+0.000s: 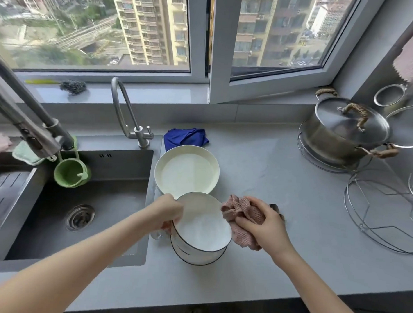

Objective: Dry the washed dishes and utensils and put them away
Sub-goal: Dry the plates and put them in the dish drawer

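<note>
A white plate with a thin dark rim [202, 223] is tilted up above another dark-rimmed white dish [197, 255] on the grey counter. My left hand [168, 212] grips the plate's left edge. To its right, my right hand [263, 222] is closed on a crumpled pink cloth [237, 210] that touches the plate's right edge. Behind them, a cream round dish [186, 171] sits beside the sink. Something dark pokes out behind my right hand, mostly hidden.
The dark sink [82, 199] lies at the left, with two taps and a green hanging cup [71, 172]. A blue cloth [186, 135] lies behind the cream dish. At the right stand a lidded steel pot [347, 130] and wire racks [381, 216].
</note>
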